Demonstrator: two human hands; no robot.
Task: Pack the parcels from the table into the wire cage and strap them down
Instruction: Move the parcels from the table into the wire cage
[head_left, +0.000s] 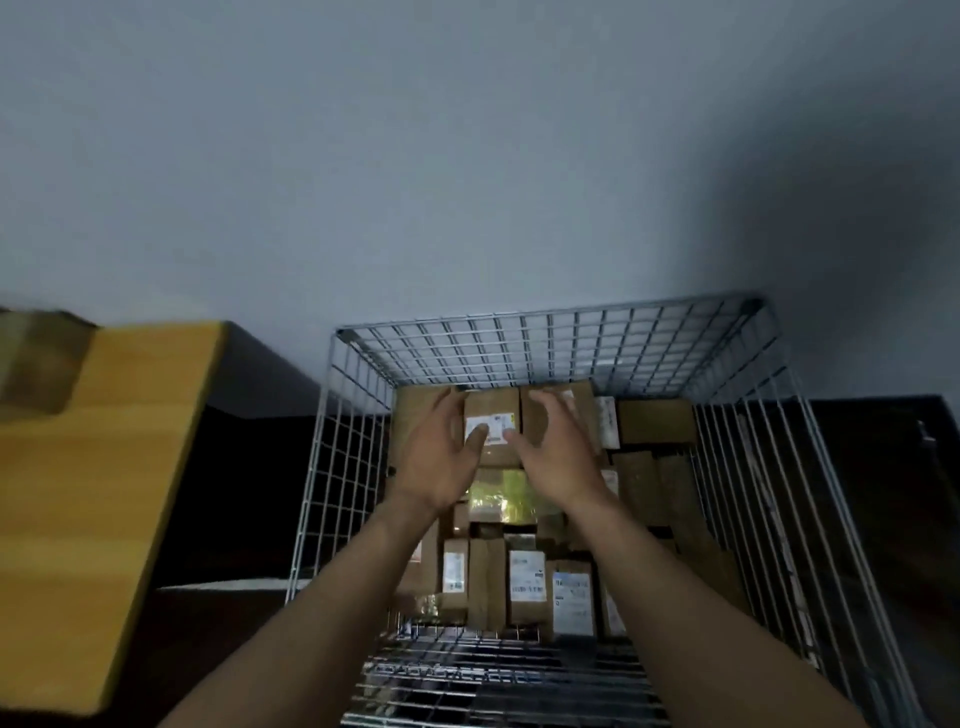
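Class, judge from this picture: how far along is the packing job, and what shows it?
Done: many parcels already fill the wire cage. In hand: the left hand and right hand flank a labelled parcel at the far end. Left: one blurry parcel sits on the table; no strap shows.

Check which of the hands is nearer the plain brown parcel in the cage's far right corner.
Right. The right hand sits just left of the plain brown parcel; the left hand is farther left, across the small labelled box between the hands.

Brown labelled parcels (527, 574) stand packed inside the wire cage (550, 340).
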